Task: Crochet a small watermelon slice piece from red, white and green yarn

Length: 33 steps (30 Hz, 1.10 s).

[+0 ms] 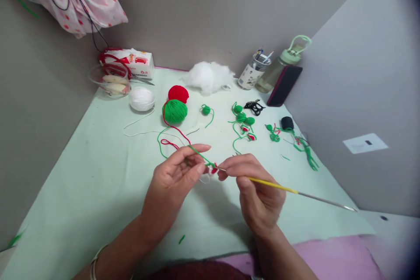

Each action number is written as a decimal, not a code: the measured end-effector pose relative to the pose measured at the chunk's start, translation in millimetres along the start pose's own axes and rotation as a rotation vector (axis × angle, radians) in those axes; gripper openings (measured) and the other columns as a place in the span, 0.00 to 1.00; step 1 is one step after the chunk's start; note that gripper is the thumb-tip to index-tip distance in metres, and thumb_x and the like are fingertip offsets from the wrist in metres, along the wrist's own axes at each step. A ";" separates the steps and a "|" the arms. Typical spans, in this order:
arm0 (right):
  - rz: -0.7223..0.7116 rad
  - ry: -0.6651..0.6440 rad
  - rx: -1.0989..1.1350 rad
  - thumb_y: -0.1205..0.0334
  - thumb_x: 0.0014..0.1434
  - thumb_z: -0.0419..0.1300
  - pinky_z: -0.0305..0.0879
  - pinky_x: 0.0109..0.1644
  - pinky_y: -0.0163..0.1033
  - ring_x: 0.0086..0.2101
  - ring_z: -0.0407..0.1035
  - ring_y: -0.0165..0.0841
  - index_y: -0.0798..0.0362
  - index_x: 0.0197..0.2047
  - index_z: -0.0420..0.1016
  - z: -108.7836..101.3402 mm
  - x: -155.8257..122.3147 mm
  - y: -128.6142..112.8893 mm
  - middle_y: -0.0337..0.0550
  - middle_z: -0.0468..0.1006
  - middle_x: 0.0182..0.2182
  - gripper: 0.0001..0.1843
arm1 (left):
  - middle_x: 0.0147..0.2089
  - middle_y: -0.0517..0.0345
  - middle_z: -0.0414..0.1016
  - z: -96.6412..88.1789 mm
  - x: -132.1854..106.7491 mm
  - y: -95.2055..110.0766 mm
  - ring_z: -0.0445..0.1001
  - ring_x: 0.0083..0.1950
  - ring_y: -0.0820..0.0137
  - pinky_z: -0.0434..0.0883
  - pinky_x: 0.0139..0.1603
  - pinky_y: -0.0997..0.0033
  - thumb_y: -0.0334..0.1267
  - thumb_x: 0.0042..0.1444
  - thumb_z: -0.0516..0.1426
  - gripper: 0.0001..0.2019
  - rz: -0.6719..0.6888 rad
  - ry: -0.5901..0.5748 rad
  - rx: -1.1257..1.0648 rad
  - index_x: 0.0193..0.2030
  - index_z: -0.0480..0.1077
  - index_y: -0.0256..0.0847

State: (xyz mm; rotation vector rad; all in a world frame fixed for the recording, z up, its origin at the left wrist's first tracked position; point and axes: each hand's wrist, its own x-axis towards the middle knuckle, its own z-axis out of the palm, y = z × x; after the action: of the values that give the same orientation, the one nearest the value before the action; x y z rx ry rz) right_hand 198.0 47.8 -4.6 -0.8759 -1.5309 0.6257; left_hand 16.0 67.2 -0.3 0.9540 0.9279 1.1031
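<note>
My left hand [179, 177] pinches a small crochet piece [212, 168] in red, white and green between thumb and fingers. Green yarn runs over its raised index finger to the piece. In my right hand [257, 188] is a crochet hook [278, 186] with a yellow grip and metal ends, its tip at the piece. A thin white strand hangs below the work. Beyond the left hand lie a green yarn ball [175, 112] and a red yarn ball [178, 94], their strands leading toward the hands. A white yarn ball [141, 99] sits farther left.
Small green crocheted pieces [241, 117] and a black claw clip [255, 106] lie right of centre. White stuffing [210, 76], a pen jar [253, 72], a bottle [282, 65] and a phone [284, 86] line the back. Scissors [142, 81] and a clear bowl [113, 83] are back left.
</note>
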 end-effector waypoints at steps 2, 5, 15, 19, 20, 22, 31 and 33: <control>0.003 0.018 -0.010 0.66 0.73 0.58 0.77 0.42 0.44 0.39 0.79 0.36 0.48 0.49 0.83 1.4 -0.8 -0.9 0.44 0.85 0.38 0.11 | 0.37 0.64 0.77 1.7 -1.4 0.0 0.76 0.41 0.74 0.73 0.47 0.78 0.37 0.63 0.66 0.10 0.054 0.060 0.049 0.50 0.82 0.53; 0.003 0.042 0.000 0.65 0.73 0.59 0.78 0.40 0.45 0.38 0.79 0.37 0.48 0.49 0.83 3.2 -1.4 -1.8 0.45 0.85 0.37 0.10 | 0.37 0.63 0.78 3.5 -1.1 0.2 0.76 0.41 0.74 0.73 0.47 0.77 0.38 0.63 0.67 0.10 0.051 0.073 0.041 0.50 0.82 0.51; -0.006 0.067 0.033 0.65 0.73 0.59 0.79 0.39 0.44 0.39 0.80 0.37 0.47 0.50 0.84 4.7 -1.9 -0.4 0.46 0.85 0.39 0.11 | 0.38 0.62 0.76 3.3 0.7 -2.8 0.74 0.39 0.76 0.71 0.44 0.79 0.40 0.62 0.68 0.10 -0.058 0.027 -0.115 0.50 0.82 0.50; -0.033 0.032 -0.041 0.63 0.73 0.59 0.79 0.39 0.42 0.39 0.80 0.36 0.46 0.50 0.85 4.9 0.0 -4.5 0.47 0.85 0.44 0.11 | 0.38 0.63 0.76 4.8 0.3 -1.2 0.75 0.39 0.75 0.72 0.44 0.78 0.41 0.60 0.69 0.12 -0.082 -0.039 -0.167 0.50 0.82 0.51; -0.034 0.016 -0.043 0.62 0.73 0.59 0.79 0.40 0.42 0.40 0.79 0.36 0.46 0.50 0.85 5.0 1.5 -4.8 0.47 0.85 0.44 0.11 | 0.38 0.62 0.76 5.6 0.8 -0.6 0.75 0.39 0.75 0.72 0.44 0.78 0.41 0.59 0.70 0.12 -0.094 -0.069 -0.182 0.51 0.82 0.51; -0.030 -0.024 0.001 0.60 0.73 0.60 0.79 0.44 0.43 0.43 0.79 0.37 0.46 0.49 0.85 4.8 4.7 -3.5 0.47 0.86 0.43 0.11 | 0.37 0.61 0.77 7.1 2.1 0.3 0.76 0.40 0.73 0.73 0.44 0.76 0.41 0.58 0.71 0.14 -0.122 -0.125 -0.205 0.51 0.82 0.50; 0.085 -0.026 0.216 0.59 0.74 0.58 0.76 0.36 0.40 0.36 0.78 0.35 0.49 0.43 0.82 0.1 8.4 6.5 0.44 0.84 0.35 0.11 | 0.35 0.62 0.75 2.1 2.9 3.2 0.76 0.37 0.73 0.74 0.44 0.73 0.39 0.65 0.65 0.11 -0.091 -0.139 -0.097 0.53 0.82 0.50; 0.049 -0.015 0.149 0.61 0.74 0.58 0.76 0.35 0.40 0.36 0.78 0.35 0.50 0.43 0.82 0.4 8.7 4.0 0.44 0.85 0.35 0.11 | 0.35 0.63 0.76 2.6 3.1 3.7 0.76 0.37 0.73 0.74 0.44 0.73 0.38 0.65 0.64 0.11 -0.059 -0.097 -0.055 0.53 0.82 0.50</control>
State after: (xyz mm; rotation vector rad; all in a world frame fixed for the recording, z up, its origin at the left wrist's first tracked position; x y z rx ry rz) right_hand 198.2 57.2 -2.8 -0.7988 -1.4594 0.7736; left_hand 18.0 70.5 3.6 0.9221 0.8375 1.0185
